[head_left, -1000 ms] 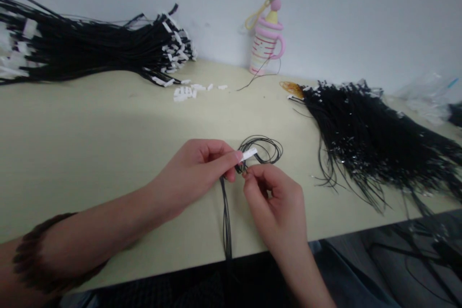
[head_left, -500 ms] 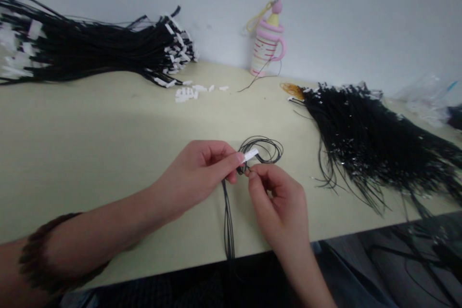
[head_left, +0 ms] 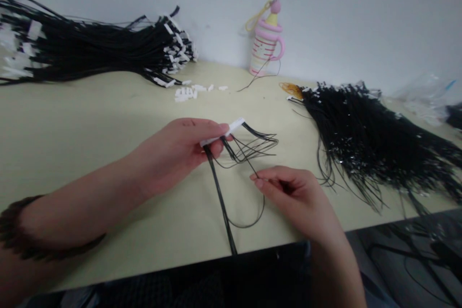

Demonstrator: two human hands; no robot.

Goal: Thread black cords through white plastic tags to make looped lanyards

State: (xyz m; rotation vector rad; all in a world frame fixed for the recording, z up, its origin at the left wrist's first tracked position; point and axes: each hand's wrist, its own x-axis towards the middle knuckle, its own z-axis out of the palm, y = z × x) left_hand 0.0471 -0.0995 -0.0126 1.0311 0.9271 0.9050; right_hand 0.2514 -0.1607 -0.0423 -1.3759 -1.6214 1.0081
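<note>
Left hand point(head_left: 180, 147) pinches the white connector point(head_left: 224, 133) at table point(head_left: 90, 130) centre, black wires point(head_left: 249, 147) fanning toward 3 o'clock. Right hand point(head_left: 299, 197), at 5 o'clock from it, closes its fingertips on a single wire point(head_left: 257, 175). Risk: tension on that strand may pull it from the connector; slack loops may snag neighbouring strands or the loose wire pile point(head_left: 368, 139) at 2 o'clock.

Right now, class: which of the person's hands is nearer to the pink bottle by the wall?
Left. The left hand lies in front of the pink bottle, slightly leftward; the right hand sits closer to the table's front edge.
</note>
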